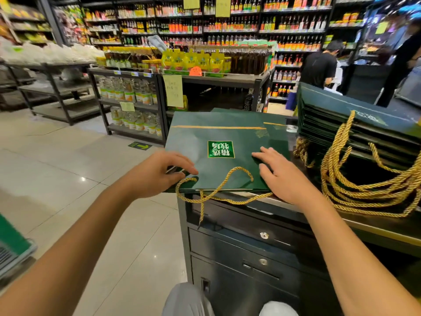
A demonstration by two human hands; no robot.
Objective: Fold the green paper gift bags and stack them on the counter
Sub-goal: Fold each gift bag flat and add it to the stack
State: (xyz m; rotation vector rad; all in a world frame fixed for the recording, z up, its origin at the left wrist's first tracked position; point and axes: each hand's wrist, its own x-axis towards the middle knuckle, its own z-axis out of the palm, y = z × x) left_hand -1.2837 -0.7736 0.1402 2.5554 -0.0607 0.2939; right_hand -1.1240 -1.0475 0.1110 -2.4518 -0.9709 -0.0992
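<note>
One dark counter (pixel 364 224) carries it all. At its right end sits the stack of folded bags (pixel 355 126), parked clear of the work. At its left end a green bag (pixel 216 135) lies flat, overhanging. Hands apart: right hand (pixel 281 176) presses with spread fingers, probably setting the crease; left hand (pixel 157 174) pinches the bag's corner beyond the counter's left edge. Gold cord (pixel 201 206) dangles down the counter's front.

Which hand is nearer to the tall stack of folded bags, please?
Right. The right hand rests on the flat bag, just left of the stack; the left hand holds that bag's left edge.
</note>
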